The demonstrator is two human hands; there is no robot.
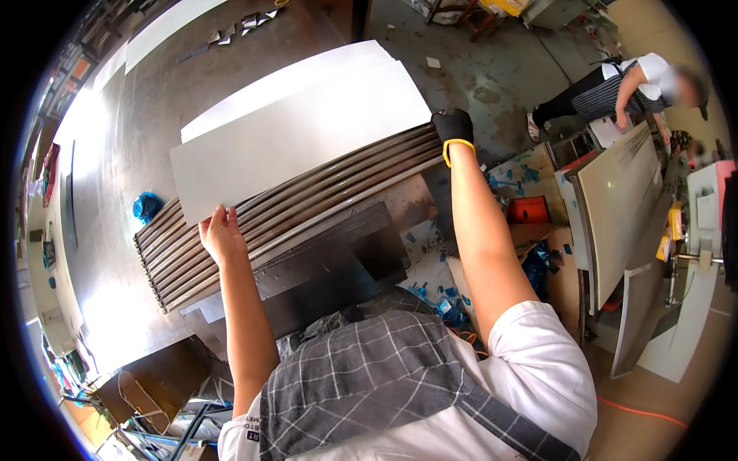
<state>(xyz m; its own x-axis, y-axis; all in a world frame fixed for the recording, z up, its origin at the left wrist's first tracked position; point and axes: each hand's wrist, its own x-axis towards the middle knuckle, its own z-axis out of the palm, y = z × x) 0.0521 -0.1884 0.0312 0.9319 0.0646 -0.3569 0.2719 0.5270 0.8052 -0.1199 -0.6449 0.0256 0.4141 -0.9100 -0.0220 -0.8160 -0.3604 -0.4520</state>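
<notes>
A pale flat sheet [300,138] spans the space between my hands, its near edge over a row of long metal rods [307,207]. My bare left hand [223,237] pinches the sheet's near left corner, thumb and fingers closed on it. At the opposite end, my right hand [452,128], in a black glove with a yellow cuff, is closed around the sheet's right corner. Its fingertips are partly hidden. Beneath the held sheet, a second white sheet [307,81] shows along the far side.
A large metal table [115,192] bears the rods, a blue roll [146,207] and scraps [246,24]. Dark plates [338,261] lie close to my body. Another person [630,88] stands at the far right near leaning panels [615,207]. Cardboard boxes [154,380] sit lower left.
</notes>
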